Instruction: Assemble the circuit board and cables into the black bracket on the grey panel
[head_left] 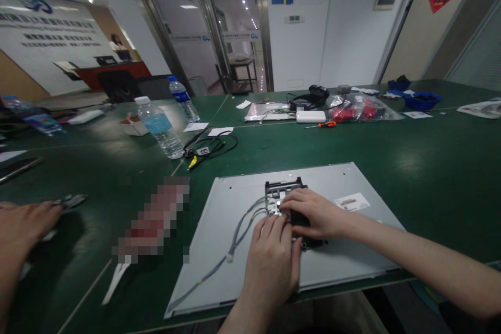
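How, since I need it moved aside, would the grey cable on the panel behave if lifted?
Probably floppy: the grey cable lies in loose curves across the panel. Likely light, being thin. Its upper end seems fixed at the black module, so it may tug.

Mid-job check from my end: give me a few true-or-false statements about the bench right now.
1. The left hand and right hand both touch the black module. True.
2. The grey panel stands upright. False: it lies flat on the green table.
3. A grey cable runs from the module toward the panel's near left corner. True.
4. The orange-handled screwdriver lies on the panel. False: it lies farther back on the table.
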### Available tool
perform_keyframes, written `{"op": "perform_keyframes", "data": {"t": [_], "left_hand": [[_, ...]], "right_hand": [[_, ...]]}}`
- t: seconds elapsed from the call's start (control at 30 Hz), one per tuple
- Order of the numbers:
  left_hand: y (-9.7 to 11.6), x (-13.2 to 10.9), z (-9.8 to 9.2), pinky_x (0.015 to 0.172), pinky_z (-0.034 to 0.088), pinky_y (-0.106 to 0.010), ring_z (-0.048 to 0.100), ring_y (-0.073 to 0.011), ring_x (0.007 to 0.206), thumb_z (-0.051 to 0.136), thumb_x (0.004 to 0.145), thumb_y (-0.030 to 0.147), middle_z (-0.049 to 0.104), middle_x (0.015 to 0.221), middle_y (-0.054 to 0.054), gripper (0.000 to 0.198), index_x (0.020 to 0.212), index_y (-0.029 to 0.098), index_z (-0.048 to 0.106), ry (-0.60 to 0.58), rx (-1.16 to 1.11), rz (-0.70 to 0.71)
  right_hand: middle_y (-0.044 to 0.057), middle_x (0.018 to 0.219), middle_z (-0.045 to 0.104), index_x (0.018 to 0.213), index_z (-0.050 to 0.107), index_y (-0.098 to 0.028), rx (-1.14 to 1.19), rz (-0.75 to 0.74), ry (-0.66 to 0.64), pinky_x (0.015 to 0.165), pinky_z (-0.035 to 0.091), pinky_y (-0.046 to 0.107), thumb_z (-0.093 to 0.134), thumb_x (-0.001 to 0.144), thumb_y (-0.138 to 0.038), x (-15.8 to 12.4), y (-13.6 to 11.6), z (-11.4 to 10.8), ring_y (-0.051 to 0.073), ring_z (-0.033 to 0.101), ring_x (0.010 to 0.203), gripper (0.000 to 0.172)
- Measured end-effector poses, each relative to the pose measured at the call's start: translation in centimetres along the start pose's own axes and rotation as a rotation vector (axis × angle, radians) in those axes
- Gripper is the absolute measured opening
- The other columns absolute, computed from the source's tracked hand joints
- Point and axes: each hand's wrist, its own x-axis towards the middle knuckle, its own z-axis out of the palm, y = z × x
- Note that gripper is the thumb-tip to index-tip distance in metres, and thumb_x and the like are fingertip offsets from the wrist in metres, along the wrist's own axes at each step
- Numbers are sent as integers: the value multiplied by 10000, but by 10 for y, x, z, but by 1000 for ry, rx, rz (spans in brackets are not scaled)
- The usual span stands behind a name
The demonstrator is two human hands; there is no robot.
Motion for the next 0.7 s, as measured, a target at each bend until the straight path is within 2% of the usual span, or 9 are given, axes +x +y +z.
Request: {"op": "perform_keyframes", "data": {"t": [0.37, 0.7], "left_hand": [[1, 1, -3, 1003, 413, -512, 571, -295, 1072, 513, 889, 198, 650, 1120, -131, 205, 1033, 133, 644, -14, -16, -4], [1, 0, -2, 1025, 395, -507, 561, -291, 1087, 514, 893, 200, 642, 1125, -131, 211, 1046, 132, 641, -31, -18, -19]], "right_hand": [[136, 1250, 556, 1235, 521, -174, 4, 42, 6, 971, 445, 441, 673, 827, -307, -3, 3, 3, 271, 503, 1167, 455], [117, 1193, 568, 1050, 545, -186, 28, 43, 10, 948, 445, 425, 667, 812, -254, -2, 2, 3, 258, 516, 1132, 276]]}}
